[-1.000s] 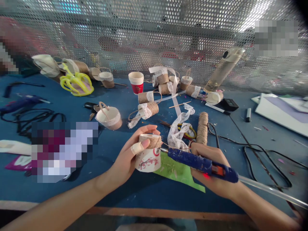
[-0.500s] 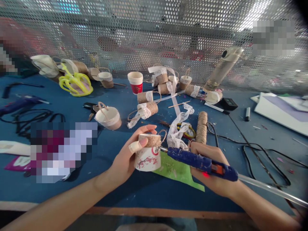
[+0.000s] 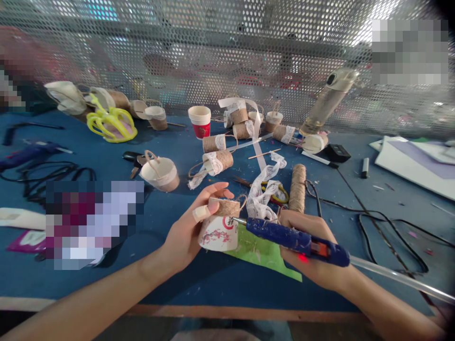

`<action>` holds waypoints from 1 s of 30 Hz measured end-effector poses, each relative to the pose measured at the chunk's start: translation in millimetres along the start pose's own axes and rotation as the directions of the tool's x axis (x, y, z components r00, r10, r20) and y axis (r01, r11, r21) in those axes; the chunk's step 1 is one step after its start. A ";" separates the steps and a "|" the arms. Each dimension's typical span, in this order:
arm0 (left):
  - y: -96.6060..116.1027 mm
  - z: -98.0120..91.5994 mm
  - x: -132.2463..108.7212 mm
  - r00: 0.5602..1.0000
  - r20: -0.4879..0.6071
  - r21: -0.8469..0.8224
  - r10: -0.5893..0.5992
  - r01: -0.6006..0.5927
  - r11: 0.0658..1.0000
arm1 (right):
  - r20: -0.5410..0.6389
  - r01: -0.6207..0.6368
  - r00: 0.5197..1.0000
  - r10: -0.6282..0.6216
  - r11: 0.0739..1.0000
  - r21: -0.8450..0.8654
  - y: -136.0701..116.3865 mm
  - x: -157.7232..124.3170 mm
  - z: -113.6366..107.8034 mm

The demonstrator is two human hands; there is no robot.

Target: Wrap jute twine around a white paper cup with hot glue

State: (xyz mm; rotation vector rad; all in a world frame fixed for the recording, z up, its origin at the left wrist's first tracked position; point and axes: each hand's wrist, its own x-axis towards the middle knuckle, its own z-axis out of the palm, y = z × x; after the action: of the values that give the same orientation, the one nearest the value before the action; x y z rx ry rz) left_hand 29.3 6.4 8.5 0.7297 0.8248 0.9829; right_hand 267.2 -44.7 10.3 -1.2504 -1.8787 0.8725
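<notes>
My left hand (image 3: 192, 222) is wrapped around a white paper cup (image 3: 219, 236) printed with pink blossoms, its upturned base end pointing up. Jute twine (image 3: 228, 207) is wound round the cup's upper part, and a loose twine end curls off to the right. In my right hand (image 3: 309, 237) is a blue hot glue gun (image 3: 284, 233) with a red light glowing and a clear glue stick (image 3: 398, 275) out of its rear. The metal nozzle is at the cup's side, just below the wound twine. Beyond my right hand stands a twine spool (image 3: 297, 188).
White lace (image 3: 263, 199) lies over yellow-handled scissors (image 3: 280, 192). Green felt (image 3: 265, 253) is under the work. Several twine-wrapped cups, a red cup stack (image 3: 199, 122) and a bottle (image 3: 329, 102) stand farther back. Another glue gun (image 3: 30, 154) lies left; a black cable (image 3: 384, 222) runs right.
The cup has tilted slightly, its top shifting right in my left hand. The glue gun stays nearly in place, its nozzle at the edge of the wound twine.
</notes>
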 end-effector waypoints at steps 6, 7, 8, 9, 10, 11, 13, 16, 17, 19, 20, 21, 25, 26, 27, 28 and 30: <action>1.2 -0.1 0.1 1.000 -0.005 -0.026 -0.005 0.005 1.000 | -0.015 -0.030 0.999 0.029 0.999 -0.029 -2.2 2.1 0.6; 0.8 -0.6 0.2 1.000 -0.001 -0.019 -0.007 0.007 1.000 | -0.014 -0.028 1.000 0.028 0.999 -0.029 -2.6 2.4 0.7; 0.3 -1.0 0.2 1.000 0.006 -0.007 -0.011 0.011 1.000 | -0.011 -0.024 1.000 0.024 0.999 -0.027 -2.9 2.5 0.8; -0.2 -1.6 0.2 1.000 0.016 0.005 -0.013 0.013 1.000 | -0.008 -0.018 1.000 0.018 1.000 -0.025 -3.1 2.6 1.0; -0.7 -2.1 0.1 1.000 0.025 0.019 -0.015 0.014 1.000 | -0.007 -0.011 1.000 0.011 1.000 -0.024 -3.3 2.5 1.1; -1.1 -2.6 0.0 0.999 0.031 0.032 -0.016 0.015 0.999 | -0.003 -0.004 1.000 0.004 1.000 -0.022 -3.3 2.3 1.2; -1.3 -3.3 -0.2 0.999 0.039 0.053 -0.028 0.025 0.998 | -0.002 0.003 1.000 -0.003 1.000 -0.017 -3.4 1.8 1.3; -0.1 -2.7 -0.8 0.999 0.027 0.050 -0.039 0.038 0.998 | -0.006 -0.001 1.000 0.001 1.000 -0.003 -3.9 1.3 0.8; 0.5 -2.1 -0.9 0.999 0.023 0.040 -0.037 0.036 0.999 | -0.008 -0.006 1.000 0.006 1.000 -0.001 -4.1 1.3 0.5; 1.5 -1.2 -1.3 0.999 0.017 0.019 -0.028 0.028 0.999 | -0.008 -0.018 1.000 0.018 1.000 0.001 -4.2 1.4 -0.2; 1.8 -0.9 -1.4 0.999 0.016 0.012 -0.028 0.028 1.000 | -0.009 -0.023 1.000 0.023 1.000 0.000 -4.0 1.4 -0.4; 1.7 -0.9 -1.6 0.999 0.014 0.008 -0.030 0.030 1.000 | -0.008 -0.028 1.000 0.028 1.000 -0.001 -3.7 1.3 -0.6; -0.2 -1.7 -1.8 1.000 -0.004 0.029 -0.022 0.022 0.999 | 0.001 -0.022 1.000 0.022 1.000 -0.001 -1.9 -0.1 -0.1; -0.7 -1.6 -1.7 1.000 -0.009 0.041 -0.016 0.016 0.999 | 0.003 -0.014 1.000 0.014 1.000 -0.001 -1.7 -0.5 0.2; -0.9 -1.2 -1.6 1.000 -0.013 0.051 -0.011 0.011 0.999 | 0.003 -0.007 1.000 0.007 1.000 0.000 -1.5 -0.7 0.6; -0.9 -0.6 -1.4 1.000 -0.018 0.056 -0.006 0.007 0.998 | 0.001 -0.001 1.000 0.001 1.000 0.000 -1.5 -0.9 1.0; -0.2 0.8 -1.2 1.000 -0.026 0.047 0.002 -0.001 0.999 | -0.003 0.002 1.000 -0.002 1.000 0.000 -1.5 -0.9 1.5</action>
State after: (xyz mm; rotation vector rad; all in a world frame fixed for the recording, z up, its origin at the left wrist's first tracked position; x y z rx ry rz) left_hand 29.7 5.1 9.1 0.7591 0.8730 0.9789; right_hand 265.5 -46.2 10.6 -1.2486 -1.8774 0.8694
